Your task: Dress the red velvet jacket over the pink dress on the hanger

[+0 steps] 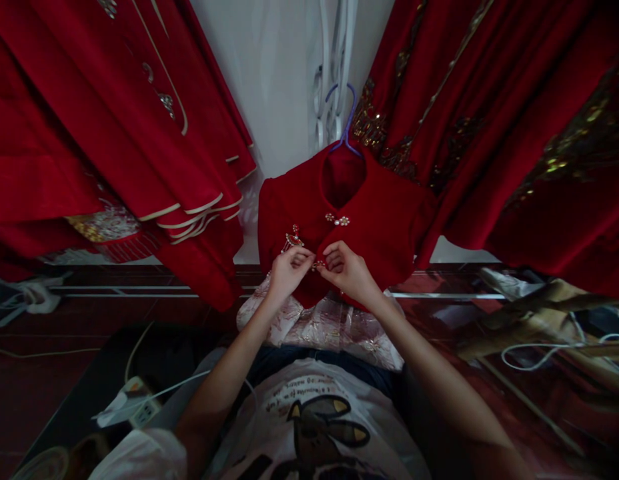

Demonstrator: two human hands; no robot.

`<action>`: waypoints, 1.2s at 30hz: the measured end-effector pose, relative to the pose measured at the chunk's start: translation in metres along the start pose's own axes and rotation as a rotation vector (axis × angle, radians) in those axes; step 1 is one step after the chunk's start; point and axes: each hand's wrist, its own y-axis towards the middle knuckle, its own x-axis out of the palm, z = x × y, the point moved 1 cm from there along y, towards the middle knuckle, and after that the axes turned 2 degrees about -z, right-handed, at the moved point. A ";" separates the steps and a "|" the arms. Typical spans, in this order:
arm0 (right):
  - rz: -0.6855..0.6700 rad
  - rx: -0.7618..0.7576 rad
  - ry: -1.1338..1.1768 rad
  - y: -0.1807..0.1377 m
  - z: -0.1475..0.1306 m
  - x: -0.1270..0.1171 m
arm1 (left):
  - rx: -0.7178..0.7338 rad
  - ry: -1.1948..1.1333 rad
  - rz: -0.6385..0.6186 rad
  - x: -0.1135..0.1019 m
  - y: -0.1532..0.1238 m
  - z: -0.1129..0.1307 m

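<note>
A short red jacket (384, 200) hangs in front of me on a purple hanger (348, 127). Its collar closes with a jewelled clasp (337, 219), and a red and gold brooch (294, 238) sits on the chest at the left. Lower on the front, my left hand (291, 270) pinches one side of a second jewelled clasp (318, 265). The fingers of my right hand (348, 268) are closed on its other side. Fingertips hide part of this clasp, so I cannot tell whether its halves are joined. Below the jacket spreads a pale patterned skirt (324, 327).
Red garments (114, 113) with pale edging hang at the left, and red garments with gold sequins (584, 140) at the right. White metal bars (334, 60) stand behind the jacket. A power strip (142, 403) with cables lies at lower left; wooden branches (539, 310) lie at right.
</note>
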 end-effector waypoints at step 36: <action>0.225 -0.133 0.011 0.066 0.019 0.026 | 0.051 -0.239 0.241 -0.014 0.046 -0.015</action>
